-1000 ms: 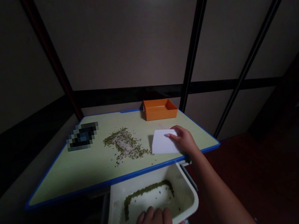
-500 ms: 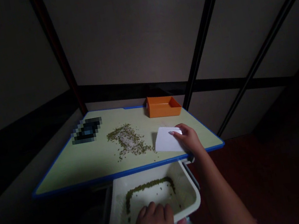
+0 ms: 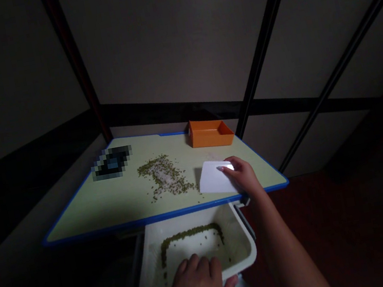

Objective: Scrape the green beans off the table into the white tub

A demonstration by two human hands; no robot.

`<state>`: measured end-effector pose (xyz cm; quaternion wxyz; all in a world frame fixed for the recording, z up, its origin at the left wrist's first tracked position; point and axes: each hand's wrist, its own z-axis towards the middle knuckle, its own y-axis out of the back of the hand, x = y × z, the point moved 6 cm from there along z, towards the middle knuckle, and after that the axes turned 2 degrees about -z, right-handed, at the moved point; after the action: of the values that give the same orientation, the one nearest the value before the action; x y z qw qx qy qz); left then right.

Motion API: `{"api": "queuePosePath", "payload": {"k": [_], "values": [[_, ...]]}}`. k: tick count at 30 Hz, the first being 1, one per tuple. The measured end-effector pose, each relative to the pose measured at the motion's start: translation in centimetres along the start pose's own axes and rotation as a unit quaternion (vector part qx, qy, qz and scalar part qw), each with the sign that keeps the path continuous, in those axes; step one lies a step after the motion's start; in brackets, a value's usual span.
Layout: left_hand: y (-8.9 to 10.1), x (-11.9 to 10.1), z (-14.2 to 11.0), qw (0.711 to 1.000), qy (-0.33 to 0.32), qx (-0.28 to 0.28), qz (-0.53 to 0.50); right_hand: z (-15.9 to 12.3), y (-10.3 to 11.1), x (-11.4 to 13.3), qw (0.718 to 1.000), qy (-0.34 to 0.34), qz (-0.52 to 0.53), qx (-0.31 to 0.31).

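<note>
The right hand [image 3: 243, 174] grips the right side of a flat white scraper-like sheet [image 3: 216, 177], thumb on its upper face and fingers beyond its far right edge; its forearm rises from the lower right, crossing the front edge of the bench at a slant. The left hand [image 3: 198, 286] comes up from the bottom, back of the hand upward, knuckles bent over the near rim of a deep white plastic tub [image 3: 249, 252], thumb stretched to the right along the outside, so that it grasps the rim.

The white sheet is over the right front part of the pale yellow-green bench with a blue edge [image 3: 91, 208], tilted, its left side just beside a loose scatter of small green grains [image 3: 165, 175]. The grains lie around the middle, with a paler, whitish patch among them and a few strays toward the front edge.

Below that front edge sits the tub, its far part hidden under the bench; more green grains line the sides of its floor.

Behind the sheet, near the back right corner, stands an open orange rectangular box [image 3: 210, 135]. A dark, pixelated object [image 3: 111, 163] lies at the back left. Bare surface runs between it and the grains, across the left front, and right of the right hand.
</note>
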<state>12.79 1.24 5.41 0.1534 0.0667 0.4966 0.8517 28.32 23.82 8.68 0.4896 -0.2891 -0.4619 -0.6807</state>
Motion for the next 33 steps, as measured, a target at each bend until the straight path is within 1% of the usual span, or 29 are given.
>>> {"api": "queuePosePath", "payload": {"k": [4,11,17,21,24,27,29,30,33], "values": [[0.0,-0.1,0.0,0.999,-0.005,0.038,-0.002,-0.1,-0.1,0.4,1.000,0.011,-0.009,0.010],[0.1,0.0,0.0,1.000,0.004,0.011,-0.009,0.0,-0.3,0.1,0.999,0.011,-0.039,0.015],[-0.1,-0.1,0.2,0.999,0.005,0.045,-0.008,0.0,-0.7,0.3,0.998,0.020,-0.065,0.017],[0.0,0.0,0.3,0.998,0.010,0.057,-0.022,-0.1,-0.9,0.6,0.997,0.031,-0.052,0.037],[0.8,0.2,0.4,0.996,0.014,0.064,-0.063,-0.1,-1.0,0.7,0.997,0.038,-0.052,0.048],[2.0,0.8,0.8,0.986,0.027,0.075,-0.149,-0.1,-1.2,0.6,0.997,0.039,-0.049,0.052],[3.0,1.8,1.3,0.981,0.027,0.060,-0.185,0.0,-1.3,0.6,0.997,0.041,-0.038,0.056],[3.5,2.6,1.5,0.983,0.027,0.038,-0.180,0.0,-1.3,0.6,0.997,0.042,-0.033,0.059],[4.5,6.0,2.5,0.991,0.024,-0.057,-0.119,-0.1,-1.4,0.8,0.996,0.049,-0.026,0.064]]}}
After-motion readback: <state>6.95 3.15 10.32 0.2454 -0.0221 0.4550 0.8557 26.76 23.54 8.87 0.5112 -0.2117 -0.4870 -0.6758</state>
